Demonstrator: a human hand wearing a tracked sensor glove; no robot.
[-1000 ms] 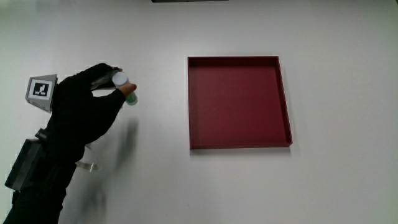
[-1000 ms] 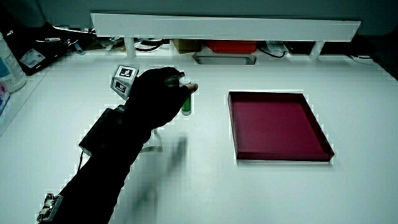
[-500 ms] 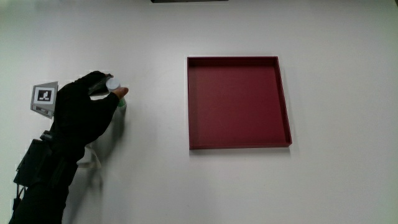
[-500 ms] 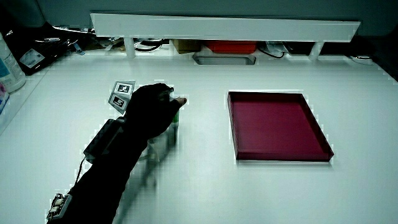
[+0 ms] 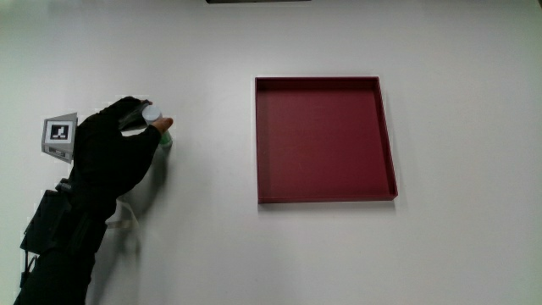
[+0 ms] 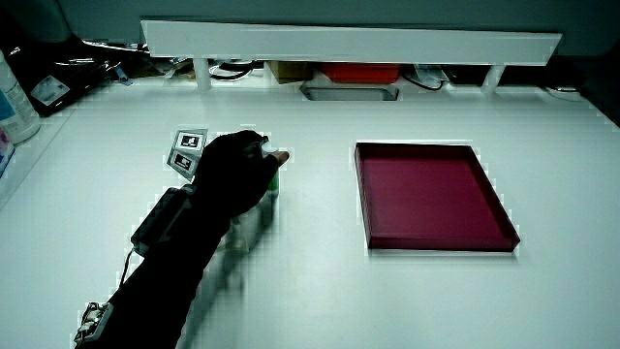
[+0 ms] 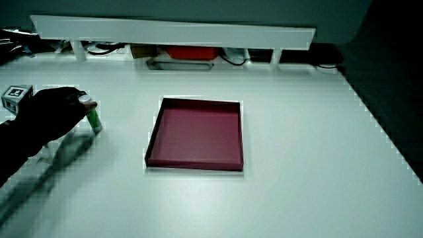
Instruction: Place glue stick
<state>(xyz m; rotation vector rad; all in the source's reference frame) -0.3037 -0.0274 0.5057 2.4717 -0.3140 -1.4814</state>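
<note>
Nearest the person, the forearm (image 5: 59, 237) runs out of the picture. Farther on, the hand (image 5: 114, 152) pinches a glue stick (image 7: 93, 116) by its white cap, upright on the table (image 5: 212, 246), seemingly touching it; the glove hides most of its green body. Well apart lies a red tray (image 5: 324, 140).

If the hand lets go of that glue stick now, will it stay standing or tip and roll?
The glue stick looks tall, narrow and upright on the table, so it probably tips easily. Its round body would likely roll once down. The hand grips its cap.
</note>
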